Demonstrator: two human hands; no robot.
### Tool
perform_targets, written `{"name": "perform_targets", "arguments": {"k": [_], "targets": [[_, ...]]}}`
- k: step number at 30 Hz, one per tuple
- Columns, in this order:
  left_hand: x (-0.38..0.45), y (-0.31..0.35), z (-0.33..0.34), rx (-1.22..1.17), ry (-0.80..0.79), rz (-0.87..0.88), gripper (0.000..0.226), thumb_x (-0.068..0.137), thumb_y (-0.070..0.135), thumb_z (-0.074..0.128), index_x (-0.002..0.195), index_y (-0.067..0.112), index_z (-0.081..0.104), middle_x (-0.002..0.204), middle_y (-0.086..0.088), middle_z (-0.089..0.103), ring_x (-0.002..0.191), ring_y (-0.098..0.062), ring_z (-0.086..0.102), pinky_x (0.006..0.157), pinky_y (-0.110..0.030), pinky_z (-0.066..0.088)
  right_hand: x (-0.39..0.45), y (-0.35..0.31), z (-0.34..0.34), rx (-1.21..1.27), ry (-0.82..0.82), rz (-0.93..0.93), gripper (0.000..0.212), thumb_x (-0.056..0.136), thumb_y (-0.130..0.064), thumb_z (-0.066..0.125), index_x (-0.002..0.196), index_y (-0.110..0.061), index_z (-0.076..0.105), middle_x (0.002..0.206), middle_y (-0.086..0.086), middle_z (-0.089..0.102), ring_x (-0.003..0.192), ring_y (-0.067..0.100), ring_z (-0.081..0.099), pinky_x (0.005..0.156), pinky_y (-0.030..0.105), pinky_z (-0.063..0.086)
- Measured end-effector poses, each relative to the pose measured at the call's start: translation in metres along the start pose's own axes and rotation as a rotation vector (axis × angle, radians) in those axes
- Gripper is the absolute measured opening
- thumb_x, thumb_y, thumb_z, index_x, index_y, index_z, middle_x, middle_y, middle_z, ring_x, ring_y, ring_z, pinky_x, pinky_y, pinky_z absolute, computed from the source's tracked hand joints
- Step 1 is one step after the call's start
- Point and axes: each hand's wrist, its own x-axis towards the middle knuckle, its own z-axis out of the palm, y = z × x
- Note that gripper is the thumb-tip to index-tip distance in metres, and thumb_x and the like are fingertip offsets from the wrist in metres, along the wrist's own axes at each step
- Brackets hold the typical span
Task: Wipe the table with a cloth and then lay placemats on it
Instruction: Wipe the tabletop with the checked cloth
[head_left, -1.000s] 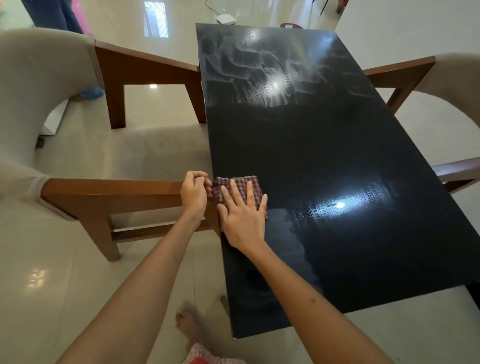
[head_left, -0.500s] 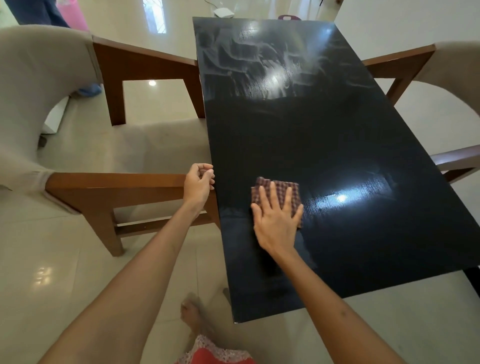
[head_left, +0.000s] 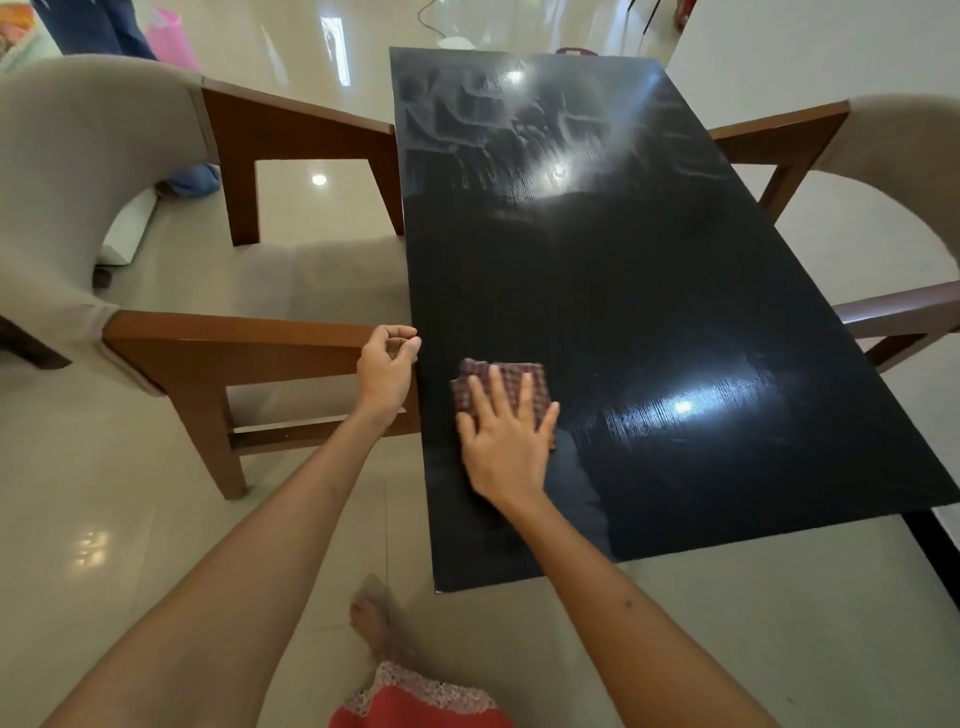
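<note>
Flat and spread, my right hand (head_left: 506, 441) is pressing down on the small folded maroon checked cloth (head_left: 498, 387), fingers straight over it, with the cloth's far edge and corners showing beyond the fingertips. I am holding it by pressure alone, not by any curl of the fingers. The cloth is lying on the glossy black rectangular counter (head_left: 649, 291), near the counter's left long edge and toward the near end.

My left hand (head_left: 387, 369) is hovering just off that left edge, beside the wooden arm of the beige upholstered chair (head_left: 234, 338); its fingers are loosely curled and I am seeing nothing in them.

What the next stroke turns on, as I judge it: the counter's long axis is running away from me, and nearly all of its surface is lying ahead and to the right of the cloth. The right hand is the one on the cloth, so I am expecting it to carry the sweep rightward or forward. Hazy wipe smears are showing at the far end, under the glare. I am seeing no placemats anywhere, so I am judging the wiping step to be in hand and the laying not yet begun.
</note>
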Motion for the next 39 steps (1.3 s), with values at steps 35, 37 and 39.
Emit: {"name": "perform_targets", "arguments": {"k": [35,37,39], "targets": [[-0.098,0.0,0.024,0.04,-0.042,0.041,0.015,0.095,0.016,0.054,0.109,0.012,0.059,0.102,-0.003,0.061,0.096,-0.014,0.058,0.075,-0.014,0.045,-0.098,0.096,-0.011,0.008,0.021,0.232,0.053,0.101,-0.051,0.023,0.152,-0.04,0.016,0.162,-0.014,0.007,0.15,0.022,-0.009,0.117,0.058,-0.004],[-0.097,0.002,0.025,0.051,-0.052,0.044,0.015,0.095,0.017,0.054,0.109,0.012,0.059,0.101,-0.002,0.061,0.094,-0.012,0.058,0.076,-0.014,0.045,-0.098,0.091,-0.012,0.034,0.021,0.259,0.053,0.101,-0.051,0.023,0.153,-0.04,0.016,0.162,-0.013,0.007,0.149,0.024,-0.011,0.117,0.058,-0.005],[-0.095,0.004,0.025,0.065,-0.066,0.051,0.014,0.095,0.017,0.054,0.108,0.013,0.059,0.1,-0.002,0.061,0.093,-0.012,0.058,0.075,-0.013,0.045,-0.099,0.078,-0.009,0.043,0.02,0.238,0.053,0.101,-0.052,0.023,0.152,-0.04,0.016,0.162,-0.014,0.006,0.149,0.024,-0.011,0.117,0.058,-0.006]]}}
